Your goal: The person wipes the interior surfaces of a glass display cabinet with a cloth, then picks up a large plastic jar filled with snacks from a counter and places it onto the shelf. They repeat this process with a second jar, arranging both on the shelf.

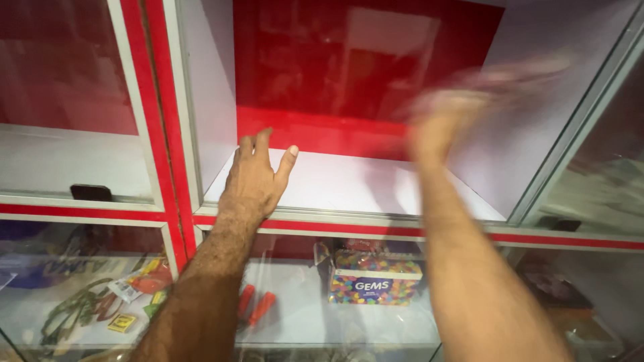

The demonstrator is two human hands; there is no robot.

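**White shelf, two bare hands**

White and smooth, the shelf point(349, 184) sits in the open middle box of a red and white cabinet point(157, 134). It looks hard and flat, like painted board, so I think it is stiff and will not bend under a hand. It may be a bit slippery. Nothing stands on the part we can see.

The left hand point(258, 177) lies flat on the shelf near its front left corner. The fingers are spread and the thumb sticks up. It holds nothing; it only rests there. The right hand point(449, 117) is up in the air over the right side of the shelf. It is a blur, so I cannot tell if it is loose or closed, or if it has anything in it.

The best place to press or lean seems to be the front edge, where the red strip point(376, 228) runs along.

There is a lot of room inside the box. The red back wall point(322, 67) is well behind the hands. The white side walls and a glass pane point(604, 167) on the right close it in, so glass is the thing to be careful of.

Below, behind glass, sit a box of many-coloured sweets point(373, 278), two red handles point(255, 308) and small packets point(144, 281) to the left.
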